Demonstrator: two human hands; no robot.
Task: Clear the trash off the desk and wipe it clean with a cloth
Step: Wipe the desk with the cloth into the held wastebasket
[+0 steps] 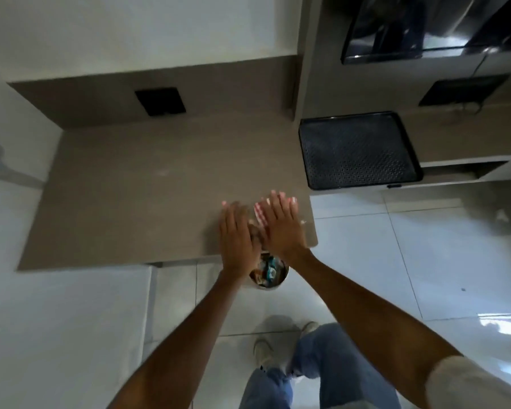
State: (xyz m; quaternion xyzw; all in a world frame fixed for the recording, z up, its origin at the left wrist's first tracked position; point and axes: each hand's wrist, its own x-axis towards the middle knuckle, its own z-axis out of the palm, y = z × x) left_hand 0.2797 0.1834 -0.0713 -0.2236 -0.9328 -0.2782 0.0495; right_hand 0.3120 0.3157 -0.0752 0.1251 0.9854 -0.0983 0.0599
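Note:
The brown desk [130, 187] is bare apart from a small heap of trash [259, 213] near its front right edge, with a red-and-white striped wrapper on top. My left hand [238, 237] and my right hand [281, 225] are flat, fingers straight, palms facing each other, pressed against the heap from both sides. The trash is blurred and mostly hidden between the palms. Right below the desk edge, on the floor, stands a round bin [269, 274] with several wrappers in it. No cloth is in view.
A black perforated tray [357, 149] sits on a lower unit right of the desk. A black socket panel [160, 101] is set in the desk's back wall. A dark screen [425, 25] hangs top right. A white surface [65, 320] lies left of my legs.

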